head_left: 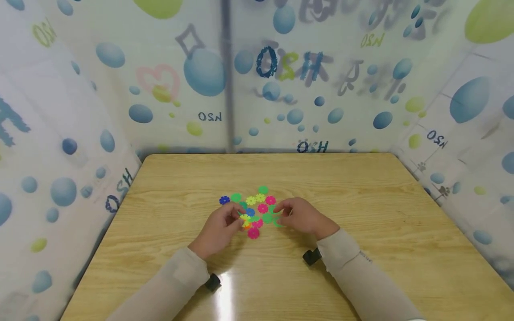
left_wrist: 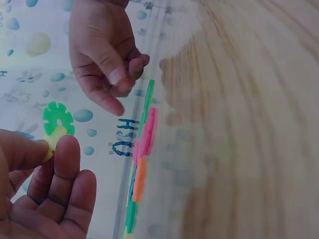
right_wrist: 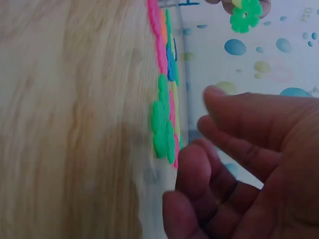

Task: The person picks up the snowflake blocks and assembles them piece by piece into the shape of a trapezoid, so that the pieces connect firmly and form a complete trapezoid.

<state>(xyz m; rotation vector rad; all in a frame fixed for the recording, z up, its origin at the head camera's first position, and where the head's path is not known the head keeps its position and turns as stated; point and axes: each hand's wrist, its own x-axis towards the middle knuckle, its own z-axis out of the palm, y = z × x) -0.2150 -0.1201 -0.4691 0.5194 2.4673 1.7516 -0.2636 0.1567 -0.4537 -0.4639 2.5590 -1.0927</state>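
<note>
Now left fingers (left_wrist: 67, 155) pinch yellow disc (left_wrist: 58, 132)

The discs (head_left: 263, 208) are green, pink, yellow, blue and orange, the table (head_left: 385, 258) wood-grained tan.

A wood-grain table (head_left: 401, 232) lies beneath the left hand (head_left: 217, 229) and right hand (head_left: 301, 217), with a bright glare (head_left: 224, 296) on the near side of the left hand. Beyond both stands a pale back wall (head_left: 345, 138) with blue bubbles (head_left: 205, 73), mirrored lettering (head_left: 289, 66) and a grey upright strip (head_left: 227, 80); patterned side walls (head_left: 40, 120) flank the hands.
</note>
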